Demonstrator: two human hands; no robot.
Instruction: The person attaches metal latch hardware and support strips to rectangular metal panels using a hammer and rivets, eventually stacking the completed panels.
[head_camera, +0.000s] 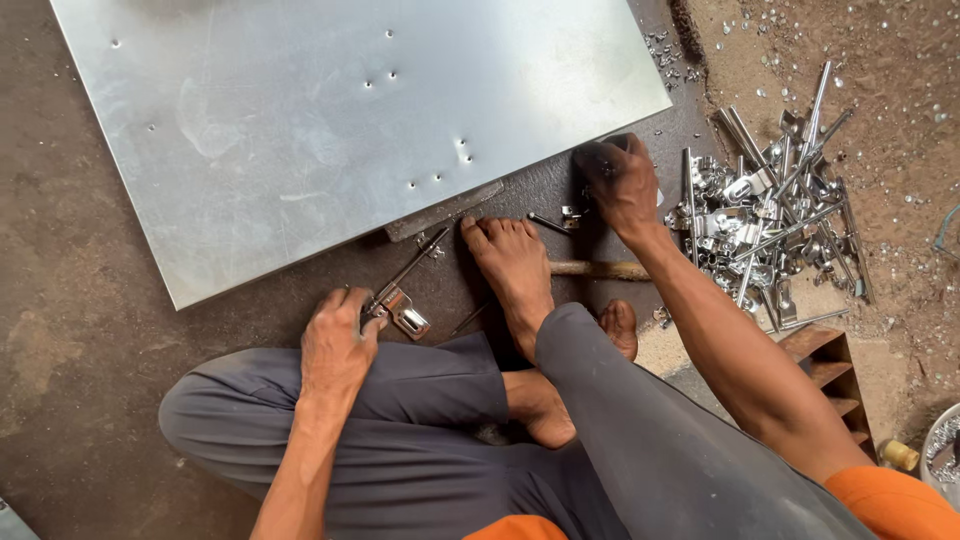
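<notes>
Two bare hands at work, seated cross-legged on the floor (70, 330) in grey trousers (420, 430), orange shirt edge at the bottom. Left hand (335, 345) nearest, resting on the left knee, fingers curled shut around a shiny metal latch (400, 300), long thin rod of it angling up toward the sheet edge. Bare foot (515, 265) just right of that, toes up close to the sheet, sitting on top of a wooden handle (600, 270) lying crosswise on the floor. Second foot tucked under the right leg, toes peeking out near the handle. Right hand (620, 180) further out, arm stretched forward, fist closed over something dark at the corner of the sheet, can't tell exactly what's in there. Small metal bracket (570, 215) and a short pin lying on the floor between the foot and that hand. Heap of similar latches and rods (770, 220) piled just right of the right hand. Wooden rack (830, 370) below the heap, by the right arm. Big flat galvanized metal sheet (330, 120) farthest away, tilted across the top, dotted with small punched holes. Tiny metal slugs scattered over the dirt at top right.
</notes>
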